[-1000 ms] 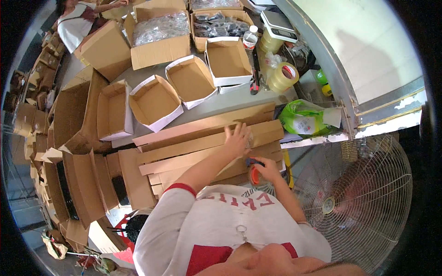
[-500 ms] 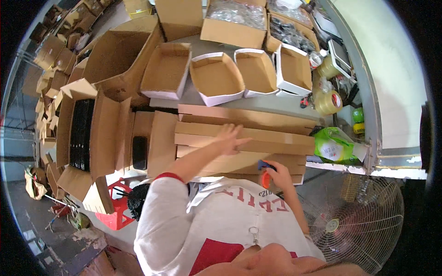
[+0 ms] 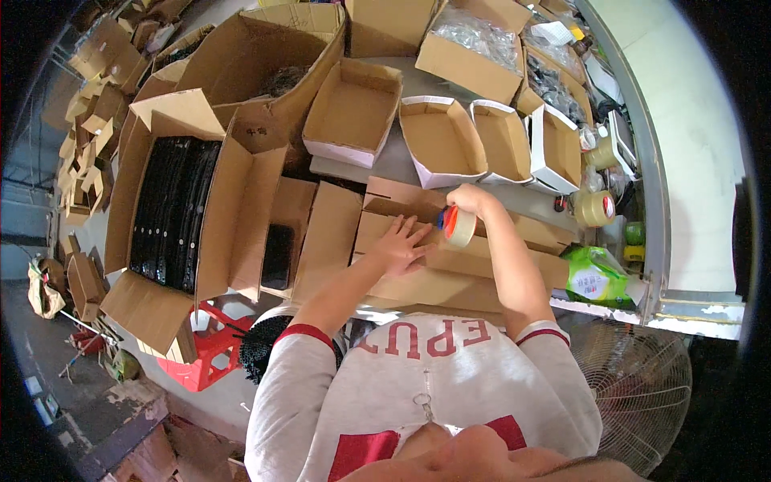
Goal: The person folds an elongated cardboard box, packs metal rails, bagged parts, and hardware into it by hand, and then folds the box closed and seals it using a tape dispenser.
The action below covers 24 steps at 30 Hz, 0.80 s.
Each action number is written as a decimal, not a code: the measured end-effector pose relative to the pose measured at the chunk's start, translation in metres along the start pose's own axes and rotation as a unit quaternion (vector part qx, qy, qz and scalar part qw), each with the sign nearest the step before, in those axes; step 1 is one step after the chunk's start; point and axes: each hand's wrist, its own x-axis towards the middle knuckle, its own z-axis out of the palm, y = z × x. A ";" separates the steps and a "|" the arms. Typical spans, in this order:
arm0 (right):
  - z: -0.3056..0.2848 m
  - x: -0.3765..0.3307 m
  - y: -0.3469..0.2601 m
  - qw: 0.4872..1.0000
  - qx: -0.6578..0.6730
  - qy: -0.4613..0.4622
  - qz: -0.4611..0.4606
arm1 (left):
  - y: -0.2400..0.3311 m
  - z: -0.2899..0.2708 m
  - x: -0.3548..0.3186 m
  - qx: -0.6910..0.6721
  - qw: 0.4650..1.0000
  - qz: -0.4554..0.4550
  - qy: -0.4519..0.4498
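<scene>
My left hand (image 3: 404, 245) lies with fingers spread on a long brown cardboard box (image 3: 446, 287) in front of me, pressing on its top flaps. In my right hand (image 3: 472, 201) is a tape dispenser (image 3: 459, 226) with an orange-red hub and a roll of clear tape. It is over the box top, close to my left fingertips. Whether tape is stuck to the cardboard there is too small to tell. The fingers of my right hand wrap round the dispenser's far end and are partly hidden.
An open carton (image 3: 210, 233) of black packed items stands to the left. Several shallow white-sided trays (image 3: 442, 175) line the far side. At the right lie a green bag (image 3: 596, 275) and spare tape rolls (image 3: 595, 208). A fan (image 3: 630, 394) stands at the lower right.
My right hand has swung the tape dispenser from near my body up and over the box, beside my left hand. The left hand stays on the cardboard; the whole view has shifted.
</scene>
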 end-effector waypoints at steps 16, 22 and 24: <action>0.131 -0.170 0.026 0.969 0.049 0.216 -0.114 | -0.006 0.016 0.002 -0.028 0.999 -0.009 -0.041; 0.167 -0.137 0.058 0.981 0.189 0.013 0.034 | -0.003 0.007 0.011 0.026 0.998 -0.004 -0.051; 0.150 -0.139 0.053 0.977 0.201 0.064 0.030 | -0.001 0.003 0.015 0.028 0.996 -0.024 -0.085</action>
